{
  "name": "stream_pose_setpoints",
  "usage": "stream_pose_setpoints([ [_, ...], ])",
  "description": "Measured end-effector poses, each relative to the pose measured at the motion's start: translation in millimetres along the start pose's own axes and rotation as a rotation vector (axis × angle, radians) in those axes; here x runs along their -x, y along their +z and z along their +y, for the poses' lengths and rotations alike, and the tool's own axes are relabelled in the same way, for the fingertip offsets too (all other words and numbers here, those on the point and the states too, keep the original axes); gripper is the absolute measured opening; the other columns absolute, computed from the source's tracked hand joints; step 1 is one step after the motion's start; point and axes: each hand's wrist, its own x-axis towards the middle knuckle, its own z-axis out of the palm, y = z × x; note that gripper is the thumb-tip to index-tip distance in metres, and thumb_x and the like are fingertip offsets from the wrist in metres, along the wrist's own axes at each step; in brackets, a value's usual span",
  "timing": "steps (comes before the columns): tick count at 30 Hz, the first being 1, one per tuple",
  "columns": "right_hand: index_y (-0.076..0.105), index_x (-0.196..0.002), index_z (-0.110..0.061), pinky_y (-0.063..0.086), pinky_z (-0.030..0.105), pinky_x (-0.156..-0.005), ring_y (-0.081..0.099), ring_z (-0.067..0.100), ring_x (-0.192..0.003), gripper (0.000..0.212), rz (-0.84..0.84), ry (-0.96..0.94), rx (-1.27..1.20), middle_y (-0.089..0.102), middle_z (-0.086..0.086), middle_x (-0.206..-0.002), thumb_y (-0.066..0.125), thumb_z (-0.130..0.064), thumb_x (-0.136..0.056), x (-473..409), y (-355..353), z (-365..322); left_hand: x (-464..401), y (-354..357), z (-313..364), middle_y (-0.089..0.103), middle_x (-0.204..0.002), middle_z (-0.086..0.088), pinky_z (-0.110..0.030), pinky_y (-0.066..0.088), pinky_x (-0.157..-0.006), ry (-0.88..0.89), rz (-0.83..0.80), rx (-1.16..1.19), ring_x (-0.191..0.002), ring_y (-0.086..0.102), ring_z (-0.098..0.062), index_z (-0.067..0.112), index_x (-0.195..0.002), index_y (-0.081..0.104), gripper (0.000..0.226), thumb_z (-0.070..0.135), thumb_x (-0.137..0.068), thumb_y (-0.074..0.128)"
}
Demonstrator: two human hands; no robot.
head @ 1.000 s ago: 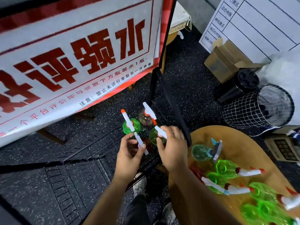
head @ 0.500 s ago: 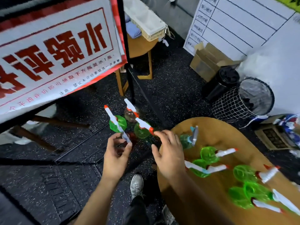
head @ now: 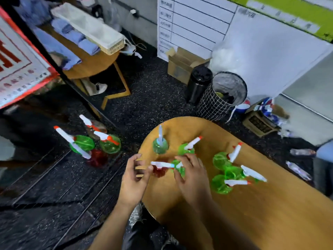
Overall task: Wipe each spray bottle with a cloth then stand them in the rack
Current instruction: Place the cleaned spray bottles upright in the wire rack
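On the wooden table (head: pixel 252 213) my right hand (head: pixel 193 177) curls its thumb and fingers round a small green spray bottle (head: pixel 180 170). Just left of it stands a red spray bottle (head: pixel 159 171) whose white nozzle points at my left hand (head: pixel 134 177). That hand is loosely spread at the nozzle tip and holds nothing. Other bottles stand on the table: a teal one (head: pixel 160 146), a green one (head: pixel 185 149) and a green cluster (head: pixel 222 170). Several bottles (head: pixel 95 145) stand in the black wire rack (head: pixel 54 177) at the left. Neither hand holds a cloth.
Folded blue cloths (head: pixel 72 35) and a white basket (head: pixel 90 27) lie on a second wooden table at the back. A mesh bin (head: pixel 221 98), a black bin (head: pixel 198 83) and cardboard boxes (head: pixel 182 65) stand on the floor. A red-and-white sign (head: pixel 16 69) hangs on the rack.
Both hands have left the bottles in the rack and swung right to the table. My right hand has taken hold of a green bottle.
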Motion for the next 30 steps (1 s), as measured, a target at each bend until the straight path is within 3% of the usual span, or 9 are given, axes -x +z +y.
stream_pose_setpoints([
  [6, 0.066, -0.131, -0.022, 0.054, 0.046, -0.096, 0.060, 0.030, -0.114, 0.046, -0.052, 0.093, 0.037, 0.060, 0.004, -0.130, 0.055, -0.036, -0.088, 9.2, -13.0, 44.6, -0.1, 31.4, -3.6, 0.067, -0.110, -0.004, -0.010, 0.053, -0.075, -0.048, -0.047, -0.050, -0.079, 0.068, 0.002, 0.025, -0.134, 0.053, 0.046, 0.010, -0.097, 0.077],
  [10, 0.067, -0.129, -0.021, 0.055, 0.045, -0.094, 0.060, 0.029, -0.113, 0.045, -0.034, 0.102, 0.063, 0.061, 0.004, -0.128, 0.076, -0.020, -0.085, 0.1, -4.2, 54.2, -12.0, 37.0, -10.6, 0.067, -0.113, -0.004, -0.009, 0.052, -0.073, -0.058, -0.061, -0.103, -0.090, 0.067, 0.001, 0.025, -0.134, 0.054, 0.049, 0.009, -0.095, 0.079],
  [14, 0.070, -0.123, -0.022, 0.052, 0.044, -0.094, 0.059, 0.026, -0.116, 0.048, -0.013, 0.061, 0.114, 0.063, 0.002, -0.127, 0.083, -0.012, -0.079, -13.5, 10.5, 55.4, -33.6, 40.0, -26.7, 0.064, -0.118, -0.007, -0.007, 0.050, -0.075, -0.096, -0.095, -0.172, -0.106, 0.057, 0.012, 0.026, -0.131, 0.056, 0.051, 0.011, -0.091, 0.084],
  [18, 0.072, -0.123, -0.024, 0.044, 0.043, -0.102, 0.056, 0.026, -0.128, 0.053, -0.088, 0.033, 0.139, 0.063, 0.001, -0.133, 0.084, -0.011, -0.073, -29.3, 28.9, 59.3, -53.7, 42.7, -43.3, 0.063, -0.123, -0.009, 0.000, 0.045, -0.078, -0.173, -0.162, -0.222, -0.101, 0.056, 0.021, 0.015, -0.135, 0.061, 0.056, 0.004, -0.087, 0.087],
  [21, 0.075, -0.117, -0.026, 0.044, 0.045, -0.104, 0.057, 0.028, -0.128, 0.051, -0.135, 0.023, 0.155, 0.065, 0.002, -0.131, 0.085, -0.010, -0.070, -38.3, 39.3, 62.0, -61.1, 46.3, -50.6, 0.068, -0.116, 0.012, -0.014, 0.051, -0.088, -0.147, -0.238, -0.305, -0.109, 0.063, 0.003, 0.023, -0.130, 0.065, 0.058, 0.013, -0.079, 0.092],
  [23, 0.077, -0.111, -0.028, 0.046, 0.045, -0.103, 0.059, 0.029, -0.126, 0.045, -0.162, 0.012, 0.166, 0.067, 0.001, -0.127, 0.086, -0.012, -0.070, -42.4, 45.6, 63.8, -65.0, 48.1, -55.7, 0.070, -0.119, 0.012, -0.028, 0.055, -0.095, -0.151, -0.279, -0.340, -0.112, 0.064, -0.009, 0.031, -0.128, 0.067, 0.056, 0.022, -0.078, 0.091],
  [26, 0.077, -0.104, -0.031, 0.048, 0.045, -0.101, 0.063, 0.028, -0.118, 0.033, -0.188, -0.001, 0.175, 0.070, -0.002, -0.117, 0.086, -0.020, -0.075, -44.2, 51.7, 66.9, -68.4, 50.9, -54.2, 0.070, -0.119, 0.009, -0.038, 0.060, -0.095, -0.138, -0.310, -0.357, -0.111, 0.066, -0.010, 0.037, -0.126, 0.068, 0.053, 0.034, -0.077, 0.087],
  [30, 0.076, -0.106, -0.034, 0.050, 0.042, -0.094, 0.064, 0.024, -0.112, 0.029, -0.230, 0.020, 0.184, 0.071, -0.007, -0.110, 0.085, -0.032, -0.079, -44.2, 55.3, 69.7, -72.3, 54.6, -60.1, 0.071, -0.113, 0.011, -0.042, 0.061, -0.091, -0.098, -0.302, -0.368, -0.106, 0.067, -0.012, 0.038, -0.122, 0.071, 0.043, 0.039, -0.081, 0.086],
])
